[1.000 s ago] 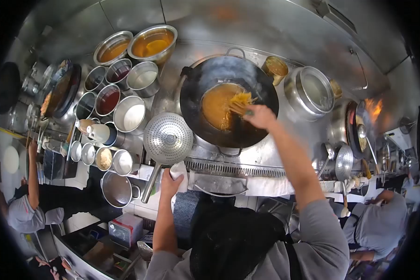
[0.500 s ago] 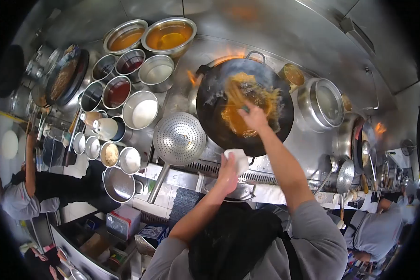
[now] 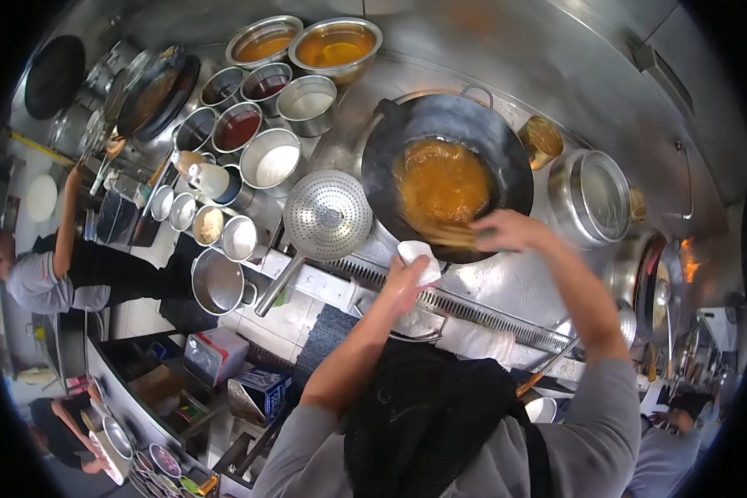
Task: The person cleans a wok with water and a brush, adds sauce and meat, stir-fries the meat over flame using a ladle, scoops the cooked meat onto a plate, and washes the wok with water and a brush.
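A black wok sits on the stove in front of me, with brown-orange liquid swirling in it. My right hand is closed round what looks like a bamboo wok brush, blurred by motion. Its bristles lie at the near side of the wok, in the liquid's lower edge. At the wok's near rim, my left hand grips a folded white cloth. The cloth hides whatever part of the rim or handle lies beneath it.
Left of the wok rests a perforated strainer, its handle over the counter edge. Behind it stand several metal pots of sauces and seasonings and two bowls of orange liquid. A lidded metal pot stands right. Another person works at left.
My right hand has swept the brush from the wok's middle to its near right side. Flames around the wok are no longer visible. The view has shifted, and the left hand keeps the cloth.
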Action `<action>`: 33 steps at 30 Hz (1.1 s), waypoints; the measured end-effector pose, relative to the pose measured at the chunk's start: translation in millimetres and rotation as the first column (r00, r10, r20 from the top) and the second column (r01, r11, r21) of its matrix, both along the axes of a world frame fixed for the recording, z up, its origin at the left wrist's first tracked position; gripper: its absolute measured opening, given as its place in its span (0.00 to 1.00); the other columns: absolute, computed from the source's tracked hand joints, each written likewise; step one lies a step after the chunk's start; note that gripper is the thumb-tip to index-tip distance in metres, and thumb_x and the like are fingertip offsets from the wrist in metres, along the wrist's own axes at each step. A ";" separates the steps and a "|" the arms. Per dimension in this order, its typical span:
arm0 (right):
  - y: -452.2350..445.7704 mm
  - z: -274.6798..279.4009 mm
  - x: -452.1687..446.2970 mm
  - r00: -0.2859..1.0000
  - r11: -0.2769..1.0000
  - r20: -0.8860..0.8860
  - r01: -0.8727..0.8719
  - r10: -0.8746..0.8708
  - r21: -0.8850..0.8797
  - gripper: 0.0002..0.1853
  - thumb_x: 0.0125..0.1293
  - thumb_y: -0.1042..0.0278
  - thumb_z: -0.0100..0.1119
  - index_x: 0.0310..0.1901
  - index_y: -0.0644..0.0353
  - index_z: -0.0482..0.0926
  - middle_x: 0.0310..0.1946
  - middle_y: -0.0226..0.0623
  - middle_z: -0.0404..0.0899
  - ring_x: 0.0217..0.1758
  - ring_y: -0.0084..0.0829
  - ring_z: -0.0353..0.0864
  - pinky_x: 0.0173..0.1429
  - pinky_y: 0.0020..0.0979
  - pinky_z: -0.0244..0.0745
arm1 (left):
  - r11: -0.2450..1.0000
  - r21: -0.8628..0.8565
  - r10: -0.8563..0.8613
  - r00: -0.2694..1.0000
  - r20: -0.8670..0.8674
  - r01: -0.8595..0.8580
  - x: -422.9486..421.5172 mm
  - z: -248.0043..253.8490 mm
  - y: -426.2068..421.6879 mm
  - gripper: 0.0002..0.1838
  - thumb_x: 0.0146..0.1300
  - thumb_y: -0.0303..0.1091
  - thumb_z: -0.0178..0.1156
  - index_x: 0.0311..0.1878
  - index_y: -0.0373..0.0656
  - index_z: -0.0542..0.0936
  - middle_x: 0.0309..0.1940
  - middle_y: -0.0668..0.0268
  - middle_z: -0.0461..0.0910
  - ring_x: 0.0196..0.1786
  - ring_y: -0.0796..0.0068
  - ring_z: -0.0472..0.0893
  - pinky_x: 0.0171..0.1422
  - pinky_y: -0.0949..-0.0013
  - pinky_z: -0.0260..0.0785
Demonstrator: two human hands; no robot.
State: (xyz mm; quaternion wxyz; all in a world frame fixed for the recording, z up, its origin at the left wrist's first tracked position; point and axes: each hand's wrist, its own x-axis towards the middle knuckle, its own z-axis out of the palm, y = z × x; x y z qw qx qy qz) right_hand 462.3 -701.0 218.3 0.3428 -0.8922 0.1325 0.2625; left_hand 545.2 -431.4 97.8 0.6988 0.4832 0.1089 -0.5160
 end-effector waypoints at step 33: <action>63.3 -95.7 116.8 0.653 0.673 0.170 0.730 -0.738 0.115 0.34 0.69 0.47 0.65 0.72 0.57 0.75 0.55 0.58 0.86 0.58 0.55 0.86 0.63 0.49 0.80 | 0.986 -0.164 0.019 0.998 0.062 -0.008 -3.7 -41.8 8.6 0.20 0.77 0.33 0.63 0.65 0.33 0.73 0.55 0.60 0.83 0.54 0.69 0.85 0.61 0.62 0.80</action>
